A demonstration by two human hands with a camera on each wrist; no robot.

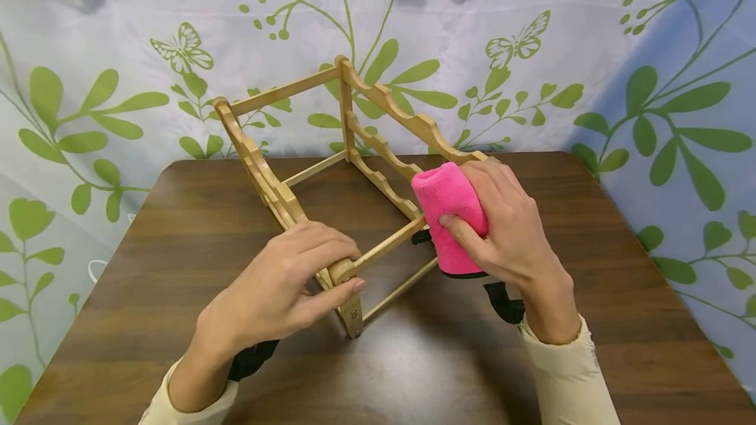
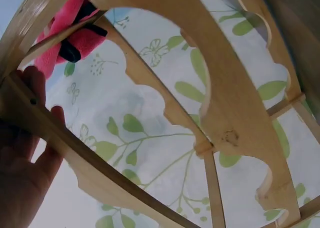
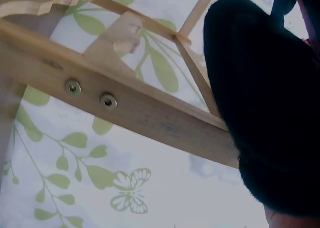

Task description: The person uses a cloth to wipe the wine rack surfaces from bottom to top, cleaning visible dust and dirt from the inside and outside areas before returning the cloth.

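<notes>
A light wooden rack (image 1: 346,110) with scalloped rails sits at an angle over the table, between both hands. My left hand (image 1: 280,287) grips its near left corner, thumb below the rounded end and fingers over the top. In my right hand (image 1: 516,235) is a folded pink cloth (image 1: 451,218) with a dark edge, held against the rack's right near end, which it hides. The left wrist view shows the cloth (image 2: 87,40) beyond a thin crossbar. Dark fabric (image 3: 275,97) covers much of the right wrist view, beside a rail with two metal bolts (image 3: 108,100).
The brown wooden table (image 1: 195,228) extends around the rack on all sides. Behind it hangs a pale curtain (image 1: 431,31) printed with green leaves and butterflies. A thin white cord (image 1: 93,271) shows past the table's left edge.
</notes>
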